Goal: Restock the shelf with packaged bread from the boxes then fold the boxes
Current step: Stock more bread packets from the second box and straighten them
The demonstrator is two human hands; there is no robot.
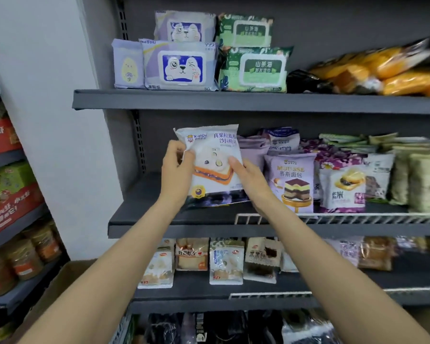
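The grey shelf (159, 219) under my fingers (181, 155) carries bread packets. A purple mousse packet (289, 180) stands just right of them, more packets beyond it.

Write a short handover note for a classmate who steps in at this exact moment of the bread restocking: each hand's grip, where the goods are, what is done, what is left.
Left hand: grip pinches the upper left edge of the white bread packet.
Right hand: fingers curl round the packet's right side.
The packet is upright over the bare left end of the middle shelf, beside the Mousse bread packets.
Done: bread stands along the middle shelf's right part and on the lower shelf.
Left: set this packet down, fill the gap, empty and fold the boxes; one cardboard box shows at lower left, contents hidden.
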